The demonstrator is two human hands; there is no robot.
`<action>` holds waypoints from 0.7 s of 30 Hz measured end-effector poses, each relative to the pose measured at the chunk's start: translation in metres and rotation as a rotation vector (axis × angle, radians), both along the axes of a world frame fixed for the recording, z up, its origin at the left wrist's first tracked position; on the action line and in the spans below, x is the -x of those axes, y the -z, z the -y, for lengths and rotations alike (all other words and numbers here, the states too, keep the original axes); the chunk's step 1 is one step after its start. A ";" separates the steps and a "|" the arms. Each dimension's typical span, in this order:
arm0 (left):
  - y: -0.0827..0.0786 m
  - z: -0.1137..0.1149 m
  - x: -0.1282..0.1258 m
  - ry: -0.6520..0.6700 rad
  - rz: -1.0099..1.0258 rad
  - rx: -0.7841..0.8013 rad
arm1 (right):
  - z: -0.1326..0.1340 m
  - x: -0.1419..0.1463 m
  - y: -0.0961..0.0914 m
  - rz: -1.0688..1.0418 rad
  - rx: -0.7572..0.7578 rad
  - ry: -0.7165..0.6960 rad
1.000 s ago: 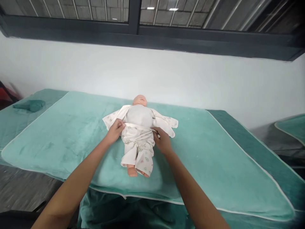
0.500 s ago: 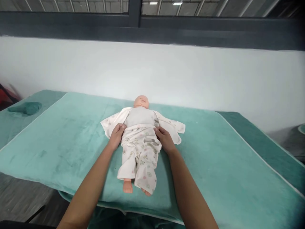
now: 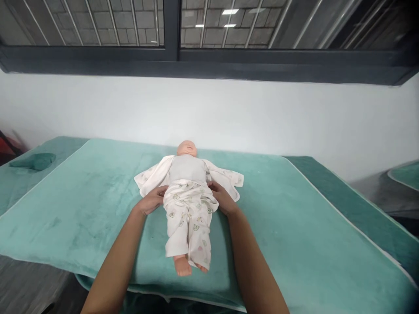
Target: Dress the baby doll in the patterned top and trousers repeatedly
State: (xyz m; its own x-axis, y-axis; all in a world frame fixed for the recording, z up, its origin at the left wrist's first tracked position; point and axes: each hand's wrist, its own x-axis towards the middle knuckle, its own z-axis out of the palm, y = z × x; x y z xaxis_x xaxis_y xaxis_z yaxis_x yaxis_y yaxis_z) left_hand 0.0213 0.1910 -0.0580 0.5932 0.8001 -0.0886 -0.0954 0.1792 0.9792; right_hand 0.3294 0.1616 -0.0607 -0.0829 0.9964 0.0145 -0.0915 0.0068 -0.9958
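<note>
A baby doll (image 3: 187,149) lies on its back, head toward the wall and feet toward me. It wears white patterned trousers (image 3: 188,218) over a plain pale undershirt (image 3: 187,168). An open patterned jacket (image 3: 153,174) spreads out at both its sides, and both bare feet (image 3: 182,266) stick out of the trouser legs. At the waist, my left hand (image 3: 153,200) grips the trousers' edge, its fingertips partly hidden behind the doll's side. Opposite it, my right hand (image 3: 224,198) holds the other side of the waistband with closed fingers.
Under the doll spreads a green padded cover (image 3: 98,205) over a bed, with a face hole (image 3: 34,161) at the far left. A white wall (image 3: 209,113) rises behind, below a dark window frame (image 3: 209,65). Another green-covered bed (image 3: 406,174) stands at the right.
The trousers now sit straighter and smoother around the doll's waist and legs. My left hand has turned more sideways, its fingers further behind the doll's side. The view has tilted up.
</note>
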 end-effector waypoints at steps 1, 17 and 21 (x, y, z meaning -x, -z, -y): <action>0.001 0.000 -0.001 -0.002 0.010 0.009 | -0.001 0.001 0.001 -0.009 -0.021 0.020; 0.000 -0.003 -0.033 -0.463 0.021 -0.073 | -0.013 0.015 -0.001 0.011 -0.209 0.062; -0.001 -0.004 -0.040 -0.481 0.063 -0.019 | -0.018 0.017 0.005 -0.061 -0.103 0.201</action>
State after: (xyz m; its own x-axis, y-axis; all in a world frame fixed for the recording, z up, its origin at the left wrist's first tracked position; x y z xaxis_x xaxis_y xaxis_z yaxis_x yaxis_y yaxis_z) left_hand 0.0611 0.1954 -0.0574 0.1598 0.9860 -0.0474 -0.2222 0.0827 0.9715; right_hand 0.3126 0.1791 -0.0659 0.1207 0.9859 0.1161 -0.1379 0.1325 -0.9815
